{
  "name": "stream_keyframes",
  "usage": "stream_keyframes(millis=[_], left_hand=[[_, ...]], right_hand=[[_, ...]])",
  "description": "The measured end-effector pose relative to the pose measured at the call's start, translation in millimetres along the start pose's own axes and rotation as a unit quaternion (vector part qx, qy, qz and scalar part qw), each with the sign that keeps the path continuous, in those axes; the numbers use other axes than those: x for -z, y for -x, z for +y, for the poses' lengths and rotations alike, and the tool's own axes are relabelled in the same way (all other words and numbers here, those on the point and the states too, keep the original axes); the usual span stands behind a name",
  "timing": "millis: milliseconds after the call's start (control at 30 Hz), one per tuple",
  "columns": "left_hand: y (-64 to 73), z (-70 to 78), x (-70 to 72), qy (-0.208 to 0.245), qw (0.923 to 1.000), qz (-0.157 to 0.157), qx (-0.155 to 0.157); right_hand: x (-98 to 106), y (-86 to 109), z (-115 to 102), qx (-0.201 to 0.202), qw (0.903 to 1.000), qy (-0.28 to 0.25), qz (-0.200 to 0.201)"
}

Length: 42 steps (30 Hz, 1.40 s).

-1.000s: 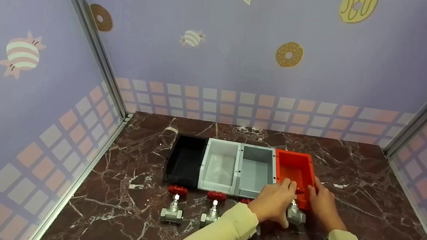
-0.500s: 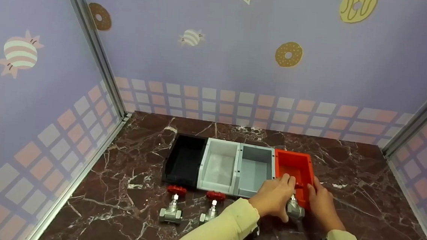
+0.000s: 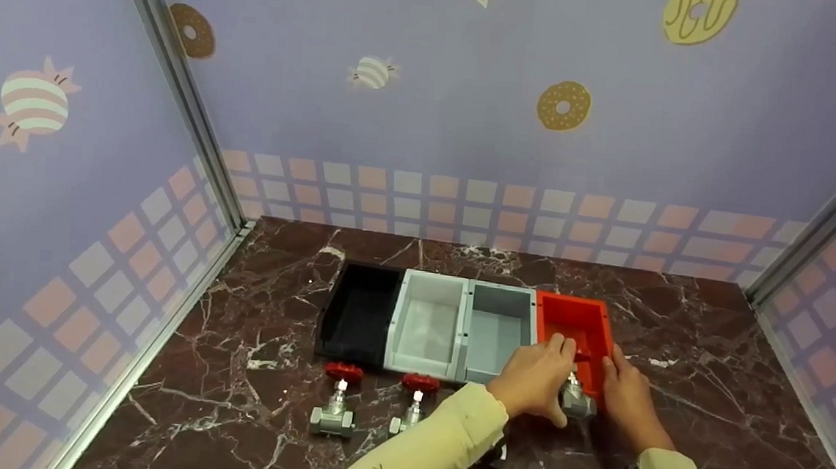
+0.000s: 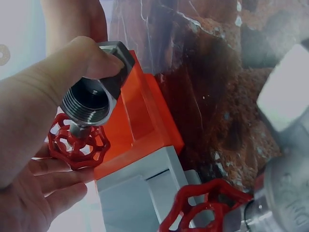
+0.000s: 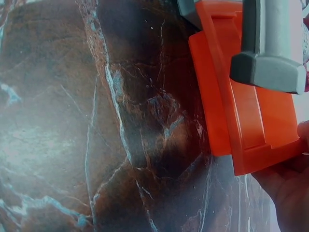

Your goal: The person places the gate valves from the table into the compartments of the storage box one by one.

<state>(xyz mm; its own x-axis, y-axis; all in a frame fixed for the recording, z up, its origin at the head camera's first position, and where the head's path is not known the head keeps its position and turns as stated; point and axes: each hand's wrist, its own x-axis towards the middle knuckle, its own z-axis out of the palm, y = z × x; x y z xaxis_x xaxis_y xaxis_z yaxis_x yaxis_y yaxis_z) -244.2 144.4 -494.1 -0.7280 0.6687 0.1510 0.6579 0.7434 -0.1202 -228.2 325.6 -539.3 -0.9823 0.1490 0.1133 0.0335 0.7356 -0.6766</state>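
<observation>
My left hand (image 3: pixel 537 379) grips a metal gate valve (image 3: pixel 577 401) over the near end of the red bin (image 3: pixel 607 321). In the left wrist view the thumb presses the valve's hexagonal threaded end, and the fingers lie around its red handwheel (image 4: pixel 77 147). My right hand (image 3: pixel 631 400) pinches the right wall of that bin; part of this hand shows at the lower right in the right wrist view. Two similar valves, a left one (image 3: pixel 334 409) and a middle one (image 3: pixel 413 411), lie on the table before the bins. Another, close to the left wrist camera, shows its handwheel (image 4: pixel 207 203).
Left of the red bin, in one touching row, stand a grey bin (image 3: pixel 499 336), a white bin (image 3: pixel 430 324) and a black bin (image 3: pixel 361 315). The dark marbled table (image 3: pixel 230 398) meets printed panels (image 3: pixel 433 118) at the back and sides.
My left hand and the valve have shifted slightly forward, farther over the red bin. The right hand stays at the bin's wall.
</observation>
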Motion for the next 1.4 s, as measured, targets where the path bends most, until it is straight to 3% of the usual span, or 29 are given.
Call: stream_keyframes(millis=[267, 1400], left_hand=[[-2.6, -2.4, -1.8, -0.008, 0.9999, 0.011, -0.004], [-21.5, -9.8, -0.9, 0.018, 0.9998, -0.002, 0.011]], right_hand=[[2, 0.5, -1, -0.006, 0.9995, 0.025, -0.017], [2, -1.1, -4, -0.018, 0.9993, 0.022, -0.024]])
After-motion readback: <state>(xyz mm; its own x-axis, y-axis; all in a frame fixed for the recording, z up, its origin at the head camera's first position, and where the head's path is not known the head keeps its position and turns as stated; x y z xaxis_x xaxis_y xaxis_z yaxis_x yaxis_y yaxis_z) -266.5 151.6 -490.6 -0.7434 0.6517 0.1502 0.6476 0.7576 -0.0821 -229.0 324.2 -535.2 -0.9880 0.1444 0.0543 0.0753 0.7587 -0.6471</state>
